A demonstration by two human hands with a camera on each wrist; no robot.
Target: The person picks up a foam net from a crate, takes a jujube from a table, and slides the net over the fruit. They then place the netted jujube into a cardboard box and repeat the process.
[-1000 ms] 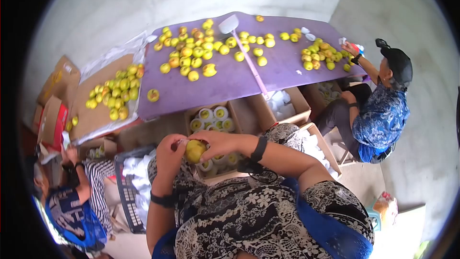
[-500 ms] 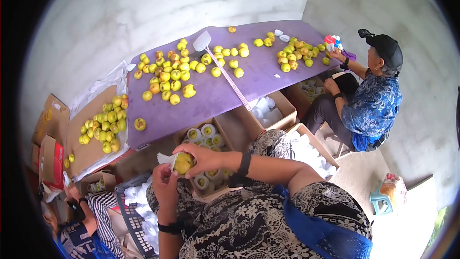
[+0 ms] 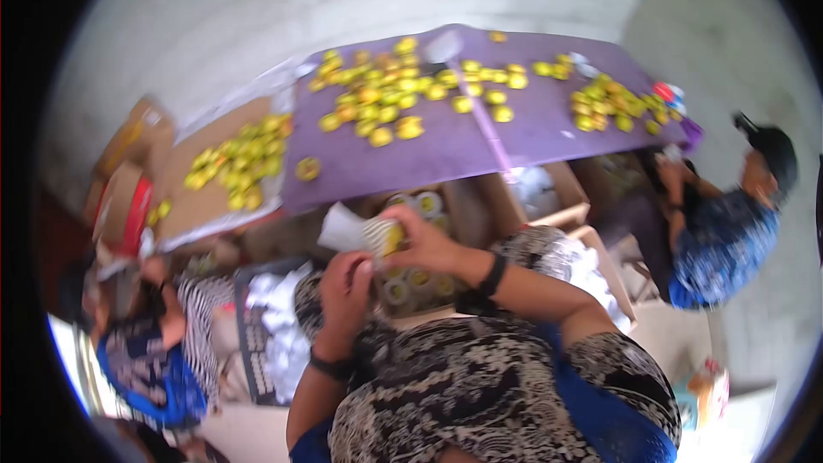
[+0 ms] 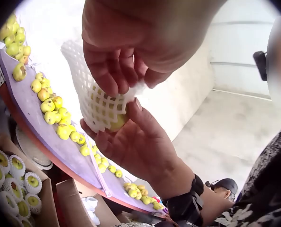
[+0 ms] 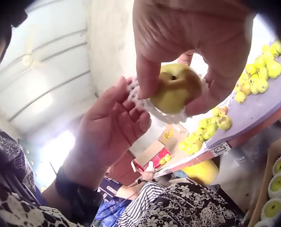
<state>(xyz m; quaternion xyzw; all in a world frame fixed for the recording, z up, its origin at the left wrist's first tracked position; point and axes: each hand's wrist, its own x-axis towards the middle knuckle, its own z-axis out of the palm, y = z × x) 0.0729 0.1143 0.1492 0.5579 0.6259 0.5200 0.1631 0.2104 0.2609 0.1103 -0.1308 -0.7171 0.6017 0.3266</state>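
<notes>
A yellow-green apple (image 5: 178, 90) sits partly inside a white foam net sleeve (image 4: 95, 101), whose loose end stands out past the fruit. My right hand (image 3: 422, 244) grips the apple, thumb and fingers on opposite sides of it. At the sleeve's edge, my left hand (image 4: 140, 42) pinches the netting with its fingertips. In the right wrist view the left hand (image 5: 114, 118) is beside the apple, fingers curled at the mesh. Both hands are in front of my body, above an open carton of apples in foam nets (image 3: 420, 287).
A purple table (image 3: 343, 173) bears many loose apples and a long-handled pink scoop (image 3: 484, 120). More apples lie on cardboard (image 3: 184, 214) at left. A black crate (image 3: 257, 343) and a carton (image 3: 613, 279) hold white foam nets. One person sits on each side.
The foam sleeve, bunched small at first, now extends up and left around the apple. Both hands have stayed together on it. The person at right has drawn a hand back from the table.
</notes>
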